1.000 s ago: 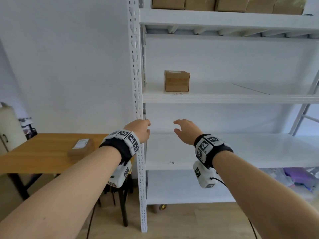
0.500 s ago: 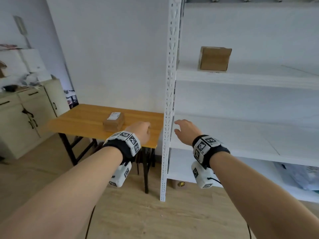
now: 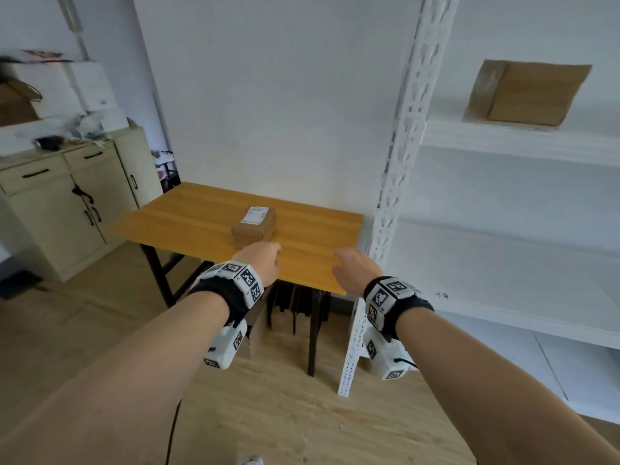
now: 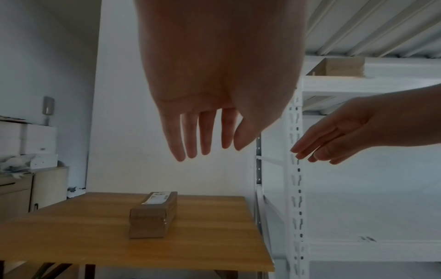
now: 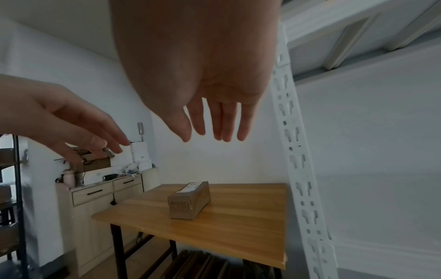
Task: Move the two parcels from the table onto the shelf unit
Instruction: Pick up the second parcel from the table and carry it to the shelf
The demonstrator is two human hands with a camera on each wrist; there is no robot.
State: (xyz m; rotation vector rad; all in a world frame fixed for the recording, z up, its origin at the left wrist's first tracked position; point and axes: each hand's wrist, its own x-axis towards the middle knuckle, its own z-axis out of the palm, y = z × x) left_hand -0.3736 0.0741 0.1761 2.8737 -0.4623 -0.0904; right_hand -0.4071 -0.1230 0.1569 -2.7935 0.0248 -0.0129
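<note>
Both hands, left (image 3: 260,263) and right (image 3: 355,268), hang empty with fingers loosely spread. One parcel (image 3: 254,226) lies on the worktop (image 3: 188,223) just beyond them; another (image 3: 526,94) sits on the shelf unit (image 3: 520,139), up right.

The shelf parcel (image 3: 526,94) is blurred; its label cannot be seen.

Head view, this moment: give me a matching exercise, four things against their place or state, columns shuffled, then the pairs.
Things:
1. parcel with a white label
2. plain parcel
3. left hand
4. cabinet

Places or states:
A. on the white shelf unit
B. against the wall, left of the table
C. lying on the table
D. open, holding nothing, above the table's near edge

Pairs: 1-C, 2-A, 3-D, 4-B
</note>
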